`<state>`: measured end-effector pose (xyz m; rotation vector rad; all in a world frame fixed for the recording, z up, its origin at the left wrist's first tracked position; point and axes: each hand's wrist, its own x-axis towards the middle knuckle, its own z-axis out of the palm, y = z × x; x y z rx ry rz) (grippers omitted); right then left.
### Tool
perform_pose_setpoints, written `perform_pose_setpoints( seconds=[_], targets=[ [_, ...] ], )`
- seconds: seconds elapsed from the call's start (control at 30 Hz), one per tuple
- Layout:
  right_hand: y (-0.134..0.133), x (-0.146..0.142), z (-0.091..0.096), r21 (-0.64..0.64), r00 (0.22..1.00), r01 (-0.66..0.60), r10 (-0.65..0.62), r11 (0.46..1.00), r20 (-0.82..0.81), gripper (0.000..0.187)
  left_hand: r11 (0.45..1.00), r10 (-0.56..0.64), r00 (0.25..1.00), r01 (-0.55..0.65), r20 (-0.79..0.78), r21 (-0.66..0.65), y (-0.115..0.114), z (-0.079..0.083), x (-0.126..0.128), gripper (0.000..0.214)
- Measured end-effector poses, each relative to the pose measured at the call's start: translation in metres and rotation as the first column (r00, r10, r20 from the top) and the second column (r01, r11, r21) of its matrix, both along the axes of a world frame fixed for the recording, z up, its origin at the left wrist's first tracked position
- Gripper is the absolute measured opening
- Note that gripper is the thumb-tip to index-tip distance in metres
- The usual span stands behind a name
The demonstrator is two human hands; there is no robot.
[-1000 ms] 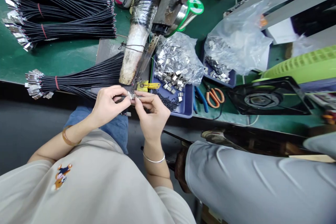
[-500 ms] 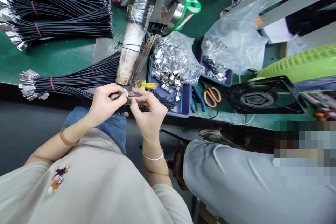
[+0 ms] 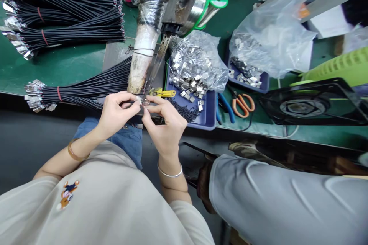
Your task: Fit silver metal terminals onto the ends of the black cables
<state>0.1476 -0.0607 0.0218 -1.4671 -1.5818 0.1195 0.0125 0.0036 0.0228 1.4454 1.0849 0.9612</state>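
Note:
My left hand (image 3: 119, 111) is closed in a pinch on what looks like a thin black cable (image 3: 130, 102), with a small whitish piece (image 3: 139, 100) at its fingertips. Opposite it, my right hand (image 3: 166, 124) pinches a small metal connector (image 3: 146, 102), partly hidden by the fingers. The two sets of fingertips nearly meet, just below metal soldering tips (image 3: 152, 69) and a taped white duct (image 3: 140, 57). Beside my left hand lies a banded bundle of black cables (image 3: 83, 90) with metal plugs at one end.
A blue tray (image 3: 211, 111) holds loose metal shells, a plastic bag (image 3: 198, 59) and small black pieces. Near it are a yellow cutter (image 3: 165, 93), blue-handled pliers (image 3: 227, 107), orange-handled scissors (image 3: 243, 105) and a black fan (image 3: 310, 105). More cable bundles (image 3: 74, 28) lie back left. Another person's leg (image 3: 258, 195) is at right.
The view has shifted slightly, so the bench items on the right appear farther right. Both hands keep their pinch at nearly the same spot.

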Motion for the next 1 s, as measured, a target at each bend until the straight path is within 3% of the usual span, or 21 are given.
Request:
perform_pose_setpoints(
  seconds=[0.17,0.57,1.0],
  targets=[
    [-0.0031,0.001,-0.001,-0.023,0.999,-0.029,0.03,0.999,0.041,0.017,0.997,-0.031,0.999,0.03,-0.013,-0.074,-0.0002,0.0006,-0.0011,0.018],
    [0.0013,0.0015,0.003,-0.053,0.999,-0.025,0.023,0.998,-0.04,0.016,0.999,-0.011,1.0,0.012,0.02,-0.051,-0.0003,-0.0006,-0.0003,0.021],
    [-0.0016,0.0031,0.0043,-0.033,0.994,-0.04,0.043,0.999,0.096,0.016,0.997,-0.049,0.999,0.048,-0.011,-0.063,0.001,-0.0037,-0.0031,0.02]
  ],
)
